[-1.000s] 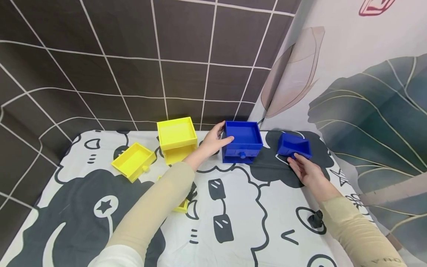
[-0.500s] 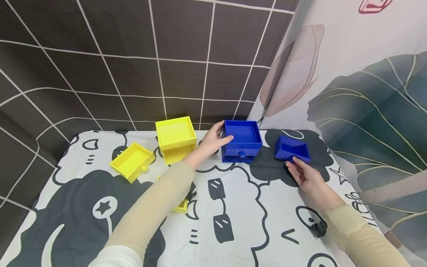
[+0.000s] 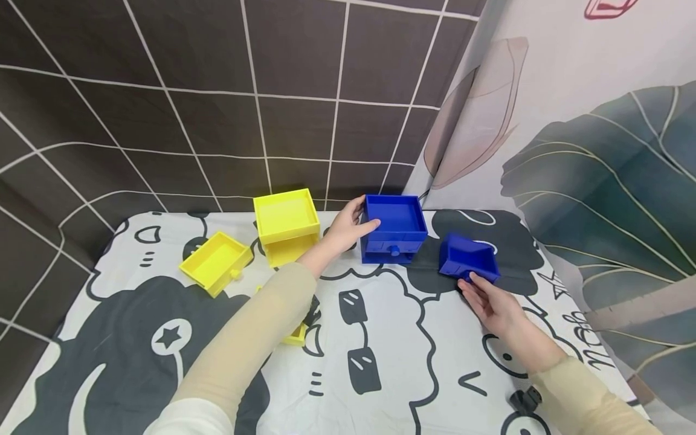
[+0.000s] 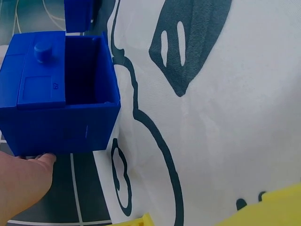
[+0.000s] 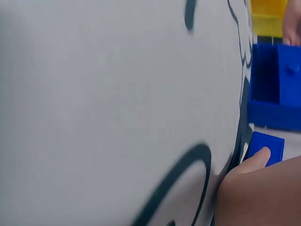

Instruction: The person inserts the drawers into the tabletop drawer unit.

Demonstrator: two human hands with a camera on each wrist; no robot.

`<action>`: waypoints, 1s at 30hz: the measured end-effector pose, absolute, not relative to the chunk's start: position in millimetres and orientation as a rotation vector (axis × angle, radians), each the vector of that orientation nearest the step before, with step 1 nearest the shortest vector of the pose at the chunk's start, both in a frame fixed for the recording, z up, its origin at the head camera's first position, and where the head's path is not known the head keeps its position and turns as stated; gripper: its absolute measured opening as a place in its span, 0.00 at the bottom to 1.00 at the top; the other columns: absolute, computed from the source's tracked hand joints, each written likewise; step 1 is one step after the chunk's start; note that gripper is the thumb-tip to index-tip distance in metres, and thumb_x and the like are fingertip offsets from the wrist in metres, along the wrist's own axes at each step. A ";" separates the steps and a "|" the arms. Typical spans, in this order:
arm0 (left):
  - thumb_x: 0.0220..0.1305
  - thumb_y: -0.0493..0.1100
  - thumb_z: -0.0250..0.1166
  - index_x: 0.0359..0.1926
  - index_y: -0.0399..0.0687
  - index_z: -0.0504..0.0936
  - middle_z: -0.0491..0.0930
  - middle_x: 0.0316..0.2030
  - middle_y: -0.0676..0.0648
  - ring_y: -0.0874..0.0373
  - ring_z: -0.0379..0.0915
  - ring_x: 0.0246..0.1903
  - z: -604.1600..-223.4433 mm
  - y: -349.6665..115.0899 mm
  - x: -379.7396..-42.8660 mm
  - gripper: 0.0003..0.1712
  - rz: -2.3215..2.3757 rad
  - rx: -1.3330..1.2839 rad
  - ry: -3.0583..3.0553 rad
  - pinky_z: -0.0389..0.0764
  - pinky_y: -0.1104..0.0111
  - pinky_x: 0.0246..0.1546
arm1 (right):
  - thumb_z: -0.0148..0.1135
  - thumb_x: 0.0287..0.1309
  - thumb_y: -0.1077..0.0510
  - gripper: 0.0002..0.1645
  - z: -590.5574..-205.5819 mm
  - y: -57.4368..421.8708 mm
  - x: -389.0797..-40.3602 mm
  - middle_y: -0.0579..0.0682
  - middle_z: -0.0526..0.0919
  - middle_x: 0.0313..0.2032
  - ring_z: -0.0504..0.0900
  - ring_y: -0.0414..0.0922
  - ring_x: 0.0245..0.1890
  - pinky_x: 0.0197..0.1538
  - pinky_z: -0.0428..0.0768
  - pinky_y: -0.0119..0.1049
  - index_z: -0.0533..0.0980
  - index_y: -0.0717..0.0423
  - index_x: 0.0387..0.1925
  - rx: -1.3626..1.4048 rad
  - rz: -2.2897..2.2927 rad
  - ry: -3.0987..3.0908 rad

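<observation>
Blue drawer (image 3: 469, 260) has slid nearer the blue cabinet (image 3: 394, 228), apparently pinched by the right hand (image 3: 492, 302); left hand (image 3: 348, 229) keeps gripping the cabinet's side.

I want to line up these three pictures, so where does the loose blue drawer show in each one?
Head: loose blue drawer, right of centre, at the right hand.
Left wrist: top edge, left.
Right wrist: lower right, at a fingertip.
Shared landmark: blue box.
</observation>
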State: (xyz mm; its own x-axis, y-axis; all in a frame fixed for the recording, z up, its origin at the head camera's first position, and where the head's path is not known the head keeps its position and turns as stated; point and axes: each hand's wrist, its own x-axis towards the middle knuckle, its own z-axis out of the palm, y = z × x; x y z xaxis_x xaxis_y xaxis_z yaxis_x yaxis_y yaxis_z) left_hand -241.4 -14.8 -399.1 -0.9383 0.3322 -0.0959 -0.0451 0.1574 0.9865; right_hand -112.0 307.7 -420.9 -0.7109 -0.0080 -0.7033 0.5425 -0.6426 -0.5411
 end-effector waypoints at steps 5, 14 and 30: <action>0.75 0.43 0.67 0.84 0.43 0.53 0.55 0.84 0.39 0.44 0.52 0.84 -401.4 -14.1 -242.6 0.46 1.841 0.261 2.155 0.59 0.56 0.84 | 0.58 0.79 0.56 0.18 -421.7 299.6 -99.8 0.49 0.94 0.32 0.94 0.39 0.36 0.50 0.89 0.25 0.87 0.52 0.31 0.978 -2.370 1.153; 0.76 0.43 0.67 0.85 0.44 0.52 0.55 0.84 0.40 0.45 0.51 0.84 -401.2 -13.5 -241.5 0.46 1.835 0.262 2.158 0.58 0.56 0.85 | 0.55 0.81 0.56 0.20 -426.9 285.6 -81.3 0.48 0.94 0.32 0.94 0.37 0.37 0.51 0.89 0.24 0.86 0.50 0.31 0.962 -2.313 1.239; 0.76 0.43 0.66 0.85 0.44 0.52 0.55 0.84 0.39 0.45 0.51 0.84 -401.0 -13.7 -241.3 0.45 1.836 0.263 2.157 0.58 0.57 0.85 | 0.59 0.78 0.60 0.17 -427.3 248.9 -64.4 0.47 0.94 0.33 0.94 0.36 0.38 0.50 0.89 0.24 0.88 0.50 0.32 0.860 -2.248 1.303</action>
